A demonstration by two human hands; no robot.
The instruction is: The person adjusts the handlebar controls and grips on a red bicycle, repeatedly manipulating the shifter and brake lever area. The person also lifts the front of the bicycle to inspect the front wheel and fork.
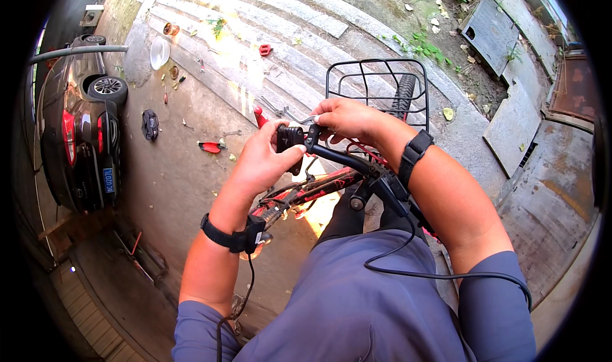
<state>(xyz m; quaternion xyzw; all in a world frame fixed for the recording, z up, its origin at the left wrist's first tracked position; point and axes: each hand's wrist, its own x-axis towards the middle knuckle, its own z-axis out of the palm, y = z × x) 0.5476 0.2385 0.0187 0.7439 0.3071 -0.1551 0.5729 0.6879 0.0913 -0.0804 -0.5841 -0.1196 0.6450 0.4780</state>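
Note:
My left hand is closed round a black ribbed block, with the thumb along its lower side. A red-tipped piece sticks up beside those fingers. The block sits against the end of a black bicycle handlebar, by a clamp. My right hand is pinched just above the clamp, on a slim silver tool whose kind I cannot make out. Below the hands stretches the dirty red and black bicycle frame. A black wire basket stands beyond my right hand, over a tyre.
Several tools and parts lie on the ground to the left, among them a red pedal, a black pedal-like part and a red-handled tool. A white bowl sits near the steps. A dark car is parked at far left.

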